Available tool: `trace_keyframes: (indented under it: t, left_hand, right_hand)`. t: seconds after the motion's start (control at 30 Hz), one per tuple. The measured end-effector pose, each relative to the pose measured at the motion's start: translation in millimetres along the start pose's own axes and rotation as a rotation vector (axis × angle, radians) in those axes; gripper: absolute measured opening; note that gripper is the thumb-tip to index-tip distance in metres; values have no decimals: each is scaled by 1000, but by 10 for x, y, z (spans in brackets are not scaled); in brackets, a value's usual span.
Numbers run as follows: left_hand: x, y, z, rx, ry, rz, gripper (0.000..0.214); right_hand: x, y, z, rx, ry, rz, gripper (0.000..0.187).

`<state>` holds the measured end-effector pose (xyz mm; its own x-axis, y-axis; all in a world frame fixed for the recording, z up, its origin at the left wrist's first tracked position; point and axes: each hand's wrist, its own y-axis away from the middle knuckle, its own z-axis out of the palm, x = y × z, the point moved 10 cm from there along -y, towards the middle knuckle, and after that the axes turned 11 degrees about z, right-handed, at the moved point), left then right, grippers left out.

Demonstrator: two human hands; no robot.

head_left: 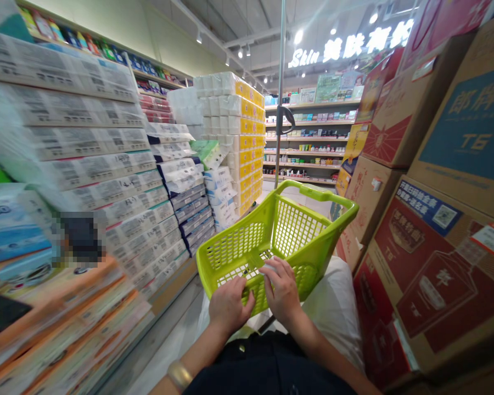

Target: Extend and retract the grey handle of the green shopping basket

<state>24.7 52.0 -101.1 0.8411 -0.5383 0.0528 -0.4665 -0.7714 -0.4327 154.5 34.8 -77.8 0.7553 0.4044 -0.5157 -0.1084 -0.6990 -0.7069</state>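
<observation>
Slantwise, green basket (235,240) lies, long axis running away rightward, handle (315,193) farthest.

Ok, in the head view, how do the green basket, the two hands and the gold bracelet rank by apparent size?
Largest to smallest:
1. Green basket
2. Left hand and right hand: too alike to rank
3. Gold bracelet, clearly smallest

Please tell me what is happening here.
A person's bare left hand is at the near rim of a lime-green, perforated plastic shopping cart, with the right hand close beside it. Whether either grips anything is unclear. Stacked plastic-wrapped white packs stand on the left, and brown and red cardboard cartons on the right.
</observation>
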Motion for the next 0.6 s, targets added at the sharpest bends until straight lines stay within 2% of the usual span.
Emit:
trace_keyframes:
  t: [0.13,0.27,0.4,0.5,0.6]
  left_hand:
    - [-46,4,-20,14,8,15,15]
    - [-149,5,-46,29,-3,22,24]
    - [-343,0,-88,53,-3,28,30]
    - [-460,-17,-119,44,0,44,32]
    - [-452,-65,-128,-8,-45,35,30]
  right_hand:
    - [-69,20,55,-33,4,-31,33]
    - [111,-52,-83,65,67,44,32]
    - [277,-133,-219,151,128,80,32]
    - [267,-153,-207,149,149,53,32]
    - [191,-140,-155,135,125,36,33]
